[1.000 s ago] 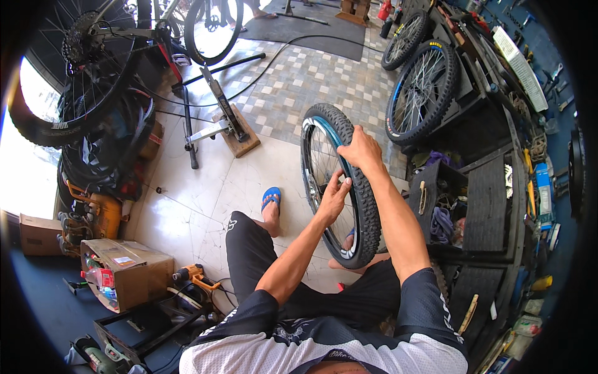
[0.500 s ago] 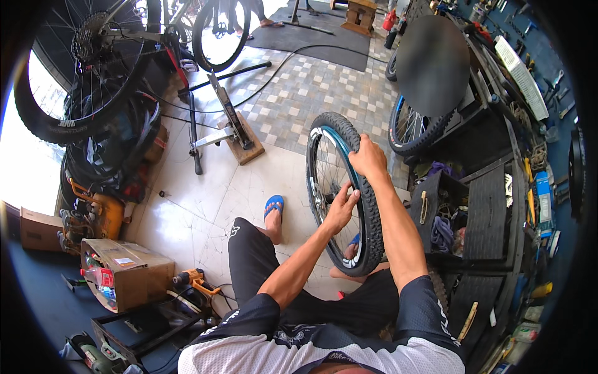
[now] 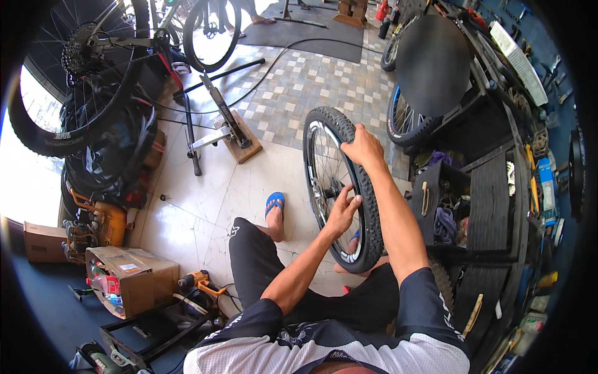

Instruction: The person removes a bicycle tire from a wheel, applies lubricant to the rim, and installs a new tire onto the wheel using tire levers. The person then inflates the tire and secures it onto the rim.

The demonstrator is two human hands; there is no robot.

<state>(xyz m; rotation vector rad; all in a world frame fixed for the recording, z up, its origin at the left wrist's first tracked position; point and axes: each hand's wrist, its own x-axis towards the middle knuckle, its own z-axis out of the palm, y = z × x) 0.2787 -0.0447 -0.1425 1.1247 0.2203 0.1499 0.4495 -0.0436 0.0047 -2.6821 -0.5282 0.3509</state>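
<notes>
A bicycle wheel with a black knobby tire stands tilted between my legs. My right hand grips the tire's upper right, thumb across its inner side. Below it, my left hand has its fingers curled at the inner edge of the tire, beside the rim, thumb raised. Spokes and a dark hub show left of my left hand. My left foot, in a blue flip-flop, rests on the tiles left of the wheel.
A bicycle is raised at upper left, near a stand on a wooden base. Drawers and spare wheels line the right. At lower left are a cardboard box, an orange tool and a compressor.
The teal band seen along the inside of the tire earlier shows much less now. My left hand has moved slightly right and down; my right hand still grips the upper tire.
</notes>
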